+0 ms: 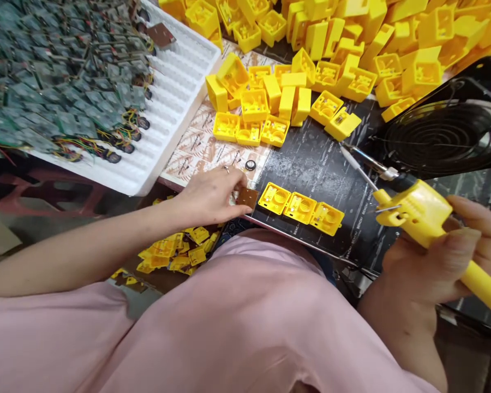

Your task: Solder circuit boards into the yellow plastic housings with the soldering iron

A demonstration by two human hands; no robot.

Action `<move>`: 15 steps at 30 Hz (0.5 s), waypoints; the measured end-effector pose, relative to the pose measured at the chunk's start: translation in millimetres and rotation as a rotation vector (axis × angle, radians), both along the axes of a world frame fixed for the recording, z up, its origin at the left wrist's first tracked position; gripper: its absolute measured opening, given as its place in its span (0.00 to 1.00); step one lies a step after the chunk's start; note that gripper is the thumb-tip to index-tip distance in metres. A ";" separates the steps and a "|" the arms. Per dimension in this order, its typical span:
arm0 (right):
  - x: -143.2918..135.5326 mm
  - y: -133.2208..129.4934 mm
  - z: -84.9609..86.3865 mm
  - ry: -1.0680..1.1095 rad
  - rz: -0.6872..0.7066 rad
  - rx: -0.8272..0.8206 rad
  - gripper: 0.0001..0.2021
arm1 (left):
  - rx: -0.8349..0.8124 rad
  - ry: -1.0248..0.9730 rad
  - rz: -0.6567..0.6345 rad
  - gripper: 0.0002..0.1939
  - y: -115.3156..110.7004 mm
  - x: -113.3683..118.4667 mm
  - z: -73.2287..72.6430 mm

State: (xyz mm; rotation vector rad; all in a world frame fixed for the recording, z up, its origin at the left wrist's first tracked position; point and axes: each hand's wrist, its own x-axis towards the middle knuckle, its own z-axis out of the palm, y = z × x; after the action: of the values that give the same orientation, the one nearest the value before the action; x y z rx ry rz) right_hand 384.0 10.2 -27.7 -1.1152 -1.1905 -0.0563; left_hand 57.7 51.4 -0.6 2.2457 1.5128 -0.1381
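Observation:
My left hand (pixel 213 195) is at the bench's front edge, thumb and fingers closed on a small brown board (pixel 247 198). Just right of that board, three open yellow plastic housings (pixel 298 208) lie in a row, their hollow insides facing up. A small round black part (pixel 250 165) with a pale centre sits beyond my left fingertips. My right hand (pixel 437 262) is wrapped round a yellow soldering gun (pixel 417 210). Its metal tip and a thin feed tube point up and left, above the bench and right of the row.
Yellow housings (pixel 253 105) are heaped along the back. A white foam tray (pixel 167 109) at left bears many wired circuit boards (pixel 65 82). A black fan (pixel 442 120) stands at right. More yellow housings (pixel 172 251) lie below the bench, near a red stool (pixel 45 188).

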 end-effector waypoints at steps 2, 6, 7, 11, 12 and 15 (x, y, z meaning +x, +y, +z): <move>-1.3 -2.0 -0.5 -0.002 0.013 -0.003 0.17 | -0.018 -0.227 0.069 0.11 0.1 -9.1 -3.2; -1.1 -6.6 -3.7 -0.011 0.033 -0.040 0.19 | 0.250 -0.419 0.084 0.11 8.0 -28.0 3.5; -0.8 -7.6 -4.8 -0.016 0.028 -0.046 0.18 | 0.367 -0.403 0.055 0.11 10.8 -32.1 4.7; -0.5 -11.2 -8.4 -0.023 0.017 -0.041 0.15 | 0.588 -0.217 -0.268 0.17 18.4 -47.5 -3.2; -0.5 -11.8 -8.8 -0.019 0.017 -0.039 0.15 | 0.566 -0.187 -0.376 0.19 17.5 -51.1 -8.1; -1.2 -12.4 -9.4 -0.019 0.004 -0.035 0.17 | 0.500 -0.242 -0.550 0.20 8.0 -59.9 -21.5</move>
State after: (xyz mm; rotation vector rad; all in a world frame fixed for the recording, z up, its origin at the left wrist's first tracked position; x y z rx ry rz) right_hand 382.9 -2.1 -37.1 -1.1447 -1.2146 -0.0434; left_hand -2.2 59.4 -22.0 2.8975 0.8335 0.3806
